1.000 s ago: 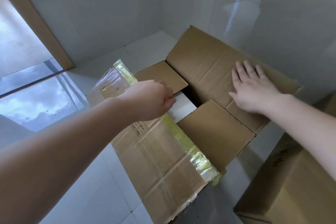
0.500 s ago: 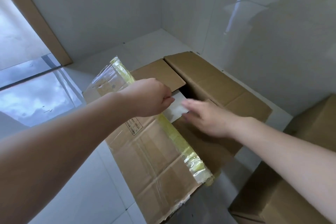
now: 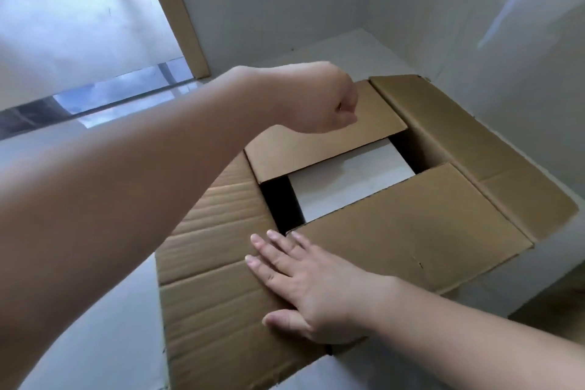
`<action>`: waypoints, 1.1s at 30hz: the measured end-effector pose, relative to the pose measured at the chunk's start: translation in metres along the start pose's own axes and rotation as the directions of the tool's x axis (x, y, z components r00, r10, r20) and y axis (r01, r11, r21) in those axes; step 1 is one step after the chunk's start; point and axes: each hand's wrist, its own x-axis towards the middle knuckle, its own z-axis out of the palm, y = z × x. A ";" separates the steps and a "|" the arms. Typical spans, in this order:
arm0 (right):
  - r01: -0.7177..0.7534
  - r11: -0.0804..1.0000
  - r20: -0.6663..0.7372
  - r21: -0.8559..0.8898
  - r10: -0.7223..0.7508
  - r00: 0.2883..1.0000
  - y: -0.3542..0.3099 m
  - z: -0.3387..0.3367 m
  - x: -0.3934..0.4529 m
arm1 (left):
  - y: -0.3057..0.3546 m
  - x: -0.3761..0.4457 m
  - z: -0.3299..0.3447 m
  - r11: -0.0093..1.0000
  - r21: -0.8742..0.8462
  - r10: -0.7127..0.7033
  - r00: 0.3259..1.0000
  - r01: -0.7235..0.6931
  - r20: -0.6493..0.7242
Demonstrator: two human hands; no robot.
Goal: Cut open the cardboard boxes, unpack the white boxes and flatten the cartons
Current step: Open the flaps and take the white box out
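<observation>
An opened brown carton [image 3: 474, 149] stands on the white floor in a corner. Its outer flaps are folded outward, and the left one [image 3: 209, 231] shows its ribbed inner side. Two inner flaps partly cover the opening. Between them shows the top of a white box [image 3: 348, 180] inside. My left hand [image 3: 316, 98] is curled into a fist above the far inner flap [image 3: 319, 149], with nothing visible in it. My right hand [image 3: 316, 288] lies flat, fingers straight, pressing on the left outer flap beside the corner of the near inner flap [image 3: 411, 231].
Glossy white walls close in behind and to the right of the carton. A wooden door frame [image 3: 177, 9] and a glass threshold are at the back left. The edge of a second brown carton [image 3: 557, 310] shows at the lower right. White floor lies to the left.
The taped left outer flap has been folded out and down. My right hand came off the far flap and now presses on that left flap. My left fist moved over the far inner flap.
</observation>
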 end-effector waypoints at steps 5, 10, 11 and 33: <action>0.049 0.976 0.033 -0.212 -0.043 0.999 0.007 0.008 0.010 | -0.008 0.001 0.034 1.000 0.026 0.000 0.996 -0.003 0.091; -0.304 0.951 -0.246 -0.053 0.283 0.927 0.049 -0.018 -0.007 | -0.015 0.001 0.056 0.999 0.036 0.008 0.990 -0.014 0.144; -0.404 0.913 -0.201 -0.062 0.385 0.901 0.059 -0.023 -0.012 | -0.017 0.002 0.057 0.999 0.037 0.003 0.990 -0.008 0.142; -0.727 0.687 0.637 -0.004 0.563 0.527 0.024 -0.036 -0.147 | 0.077 0.064 0.087 0.938 -0.062 0.347 0.925 -0.341 0.155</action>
